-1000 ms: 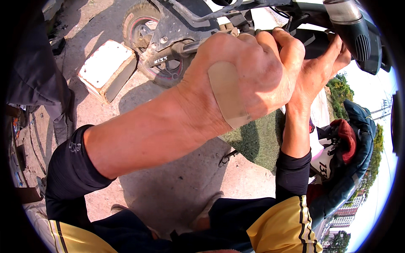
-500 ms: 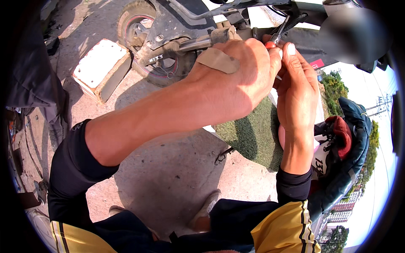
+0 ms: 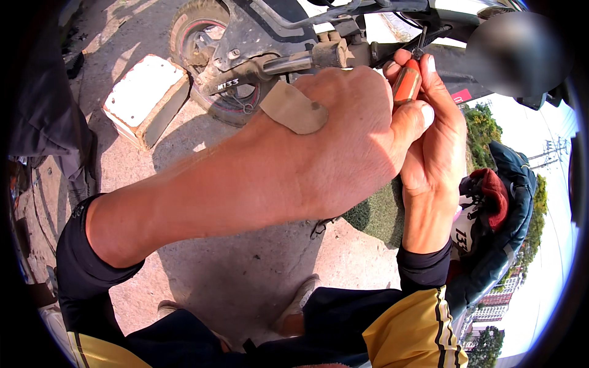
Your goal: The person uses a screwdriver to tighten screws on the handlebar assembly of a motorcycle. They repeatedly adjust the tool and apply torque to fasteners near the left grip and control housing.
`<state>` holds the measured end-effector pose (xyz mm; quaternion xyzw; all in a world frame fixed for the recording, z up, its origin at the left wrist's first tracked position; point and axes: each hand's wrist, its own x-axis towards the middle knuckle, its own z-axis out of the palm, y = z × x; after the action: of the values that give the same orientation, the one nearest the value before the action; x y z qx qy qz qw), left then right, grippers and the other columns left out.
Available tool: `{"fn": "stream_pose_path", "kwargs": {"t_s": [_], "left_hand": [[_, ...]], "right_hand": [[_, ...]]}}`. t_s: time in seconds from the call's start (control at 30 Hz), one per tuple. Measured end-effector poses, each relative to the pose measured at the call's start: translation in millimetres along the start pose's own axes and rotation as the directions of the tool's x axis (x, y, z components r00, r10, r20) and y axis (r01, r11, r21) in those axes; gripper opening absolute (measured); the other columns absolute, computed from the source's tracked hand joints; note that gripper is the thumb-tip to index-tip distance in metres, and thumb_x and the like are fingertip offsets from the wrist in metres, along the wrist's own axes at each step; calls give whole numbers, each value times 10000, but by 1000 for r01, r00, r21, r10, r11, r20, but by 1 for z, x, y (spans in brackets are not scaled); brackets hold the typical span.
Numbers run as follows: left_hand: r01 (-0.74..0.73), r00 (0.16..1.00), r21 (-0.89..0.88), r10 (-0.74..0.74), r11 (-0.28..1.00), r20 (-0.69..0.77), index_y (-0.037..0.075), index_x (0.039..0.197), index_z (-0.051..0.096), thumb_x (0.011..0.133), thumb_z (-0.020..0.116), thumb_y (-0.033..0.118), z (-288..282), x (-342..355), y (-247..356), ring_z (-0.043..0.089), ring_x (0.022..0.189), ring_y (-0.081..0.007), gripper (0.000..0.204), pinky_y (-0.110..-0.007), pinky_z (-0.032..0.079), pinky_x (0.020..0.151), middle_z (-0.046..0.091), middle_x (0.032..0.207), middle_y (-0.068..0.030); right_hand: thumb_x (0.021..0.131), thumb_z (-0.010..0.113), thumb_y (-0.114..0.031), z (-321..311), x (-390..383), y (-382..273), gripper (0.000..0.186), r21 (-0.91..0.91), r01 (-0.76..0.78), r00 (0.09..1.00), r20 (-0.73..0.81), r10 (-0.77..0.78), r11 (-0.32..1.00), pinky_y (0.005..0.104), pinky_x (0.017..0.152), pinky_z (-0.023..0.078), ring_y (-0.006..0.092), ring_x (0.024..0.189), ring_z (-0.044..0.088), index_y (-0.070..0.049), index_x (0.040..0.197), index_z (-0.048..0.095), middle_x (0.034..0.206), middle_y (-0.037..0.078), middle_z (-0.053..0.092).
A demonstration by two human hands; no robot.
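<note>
My left hand (image 3: 334, 141), with a beige patch on its back, is closed with its thumb against the red-orange handle (image 3: 406, 83) of a small tool. My right hand (image 3: 438, 135) has its fingers round the same handle from the right. The tool's metal shaft (image 3: 422, 40) points up among black cables and parts at the top of the scooter (image 3: 239, 52), whose tip I cannot make out clearly. Below my hands, a green mat (image 3: 374, 221) covers part of the scooter, partly hidden by my left hand.
A white-topped block (image 3: 141, 92) lies on the concrete beside the wheel (image 3: 190, 43). At the far left is a dark trouser leg (image 3: 61, 116), apparently another person's. A dark padded cover with red cloth (image 3: 497, 202) is at right; a blurred dark part (image 3: 512, 52) is at upper right.
The tool's handle has come into view between my fingers. My left hand has moved down slightly since half a second ago, and my right fingers have opened out higher along the handle.
</note>
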<state>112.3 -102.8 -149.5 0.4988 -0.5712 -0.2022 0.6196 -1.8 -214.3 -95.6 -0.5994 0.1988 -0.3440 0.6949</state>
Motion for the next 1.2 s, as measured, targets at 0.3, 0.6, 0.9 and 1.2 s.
{"fn": "stream_pose_path", "kwargs": {"t_s": [0.3,0.6,0.9,1.2], "left_hand": [[-58,997,-439,33,897,-64,-43,912,651,1077,514,403,14,10,-32,435,536,-123,494,-290,368,531,539,628,-55],[180,974,-637,-44,749,222,7,1041,655,1071,424,452,-17,12,-25,429,543,-89,502,-252,325,502,537,673,-33],[-55,985,-250,11,967,-171,-49,1137,673,1041,532,248,-19,23,-54,554,749,-95,342,-259,481,696,632,899,-52],[-221,947,-187,165,957,-274,-66,1237,657,1048,528,225,-20,31,-39,605,819,-113,370,-281,530,767,697,1053,-85]], "right_hand": [[1052,624,-286,8,10,9,293,-90,-1,1000,-16,0,996,211,459,331,60,534,421,-2,992,667,735,21,605],[1079,566,-257,5,9,1,291,67,-52,991,129,43,996,204,484,344,64,573,409,9,1179,627,867,62,627],[1063,574,-386,19,-7,9,416,-28,-56,998,27,57,998,210,401,324,82,465,397,14,965,630,685,40,491],[1105,494,-306,4,-5,25,362,-115,55,980,194,-32,992,193,422,418,69,530,479,34,1206,567,1013,177,663]]}}
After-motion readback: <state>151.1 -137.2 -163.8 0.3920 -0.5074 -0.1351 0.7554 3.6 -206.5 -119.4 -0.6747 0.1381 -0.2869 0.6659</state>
